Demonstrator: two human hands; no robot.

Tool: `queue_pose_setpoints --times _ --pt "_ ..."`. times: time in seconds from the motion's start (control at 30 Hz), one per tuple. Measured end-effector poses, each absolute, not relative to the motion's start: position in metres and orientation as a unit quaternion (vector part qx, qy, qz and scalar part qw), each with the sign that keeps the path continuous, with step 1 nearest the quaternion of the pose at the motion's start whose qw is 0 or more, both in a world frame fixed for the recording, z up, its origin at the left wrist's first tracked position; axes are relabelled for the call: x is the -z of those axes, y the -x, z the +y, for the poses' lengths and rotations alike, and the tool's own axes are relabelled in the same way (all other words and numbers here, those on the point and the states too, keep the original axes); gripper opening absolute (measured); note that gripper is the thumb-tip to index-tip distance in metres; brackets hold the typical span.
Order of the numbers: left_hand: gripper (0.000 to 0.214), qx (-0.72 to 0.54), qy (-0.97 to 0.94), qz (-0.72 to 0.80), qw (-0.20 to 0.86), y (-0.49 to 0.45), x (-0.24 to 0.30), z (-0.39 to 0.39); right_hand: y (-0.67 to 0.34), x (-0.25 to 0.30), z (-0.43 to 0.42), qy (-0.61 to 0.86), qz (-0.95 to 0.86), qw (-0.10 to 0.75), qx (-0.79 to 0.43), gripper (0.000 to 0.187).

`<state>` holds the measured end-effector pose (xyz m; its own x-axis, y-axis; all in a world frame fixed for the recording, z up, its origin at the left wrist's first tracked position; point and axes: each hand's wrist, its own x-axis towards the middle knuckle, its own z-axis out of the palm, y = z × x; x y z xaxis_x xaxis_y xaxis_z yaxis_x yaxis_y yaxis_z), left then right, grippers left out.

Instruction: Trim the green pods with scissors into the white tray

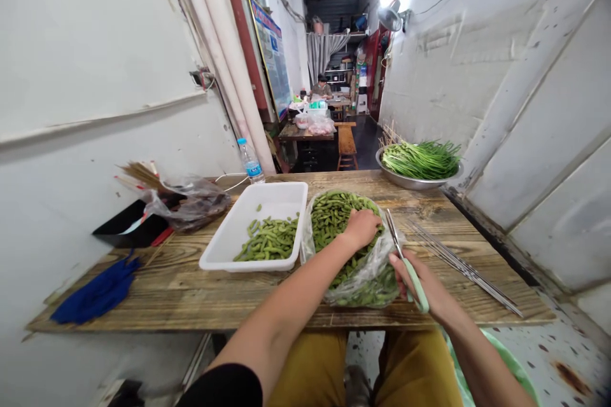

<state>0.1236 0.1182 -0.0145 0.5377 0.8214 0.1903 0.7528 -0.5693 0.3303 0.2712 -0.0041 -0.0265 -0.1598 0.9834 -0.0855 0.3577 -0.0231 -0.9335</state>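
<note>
My left hand (361, 227) reaches into a clear plastic bag of green edamame pods (334, 216) on the wooden table (191, 286), its fingers curled down among the pods. My right hand (420, 283) is closed around the pale green handle of a pair of scissors (403, 257), blades pointing away over the bag's right edge. Left of the bag sits a white rectangular tray (224, 245) holding a small pile of pods (270, 240).
A metal bowl of green chives (420, 162) stands at the back right. Metal skewers (458, 261) lie right of the bag. A black bin (128, 226), a crumpled plastic bag (195, 203), a water bottle (249, 162) and a blue cloth (95, 292) are on the left. A person sits far down the corridor.
</note>
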Motion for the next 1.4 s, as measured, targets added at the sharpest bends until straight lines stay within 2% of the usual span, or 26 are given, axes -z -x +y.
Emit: queue_pose_setpoints --times 0.1,0.27,0.43,0.57,0.7,1.13,1.4 --pt "0.022 -0.236 -0.858 0.433 0.145 -0.117 0.012 0.116 -0.273 0.025 -0.006 0.556 -0.629 0.327 -0.434 0.035" --pt "0.025 -0.322 -0.755 0.459 0.340 -0.086 0.007 0.089 -0.266 0.017 -0.004 0.568 -0.653 0.318 -0.387 0.040" --pt "0.018 -0.372 -0.716 0.519 0.284 -0.054 0.000 0.061 -0.251 0.002 -0.004 0.564 -0.704 0.271 -0.336 0.040" --pt "0.017 -0.455 -0.589 0.496 0.448 -0.041 -0.008 0.046 -0.237 -0.008 -0.007 0.534 -0.720 0.266 -0.354 0.041" --pt "0.021 -0.463 -0.507 0.452 0.570 -0.038 -0.013 0.035 -0.227 -0.013 -0.009 0.520 -0.745 0.245 -0.340 0.042" --pt "0.021 -0.462 -0.465 0.433 0.618 -0.039 -0.001 0.035 -0.225 -0.015 0.000 0.509 -0.781 0.201 -0.303 0.041" --pt "0.026 -0.429 -0.448 0.410 0.668 -0.039 -0.003 0.033 -0.220 -0.004 0.001 0.504 -0.756 0.253 -0.332 0.043"
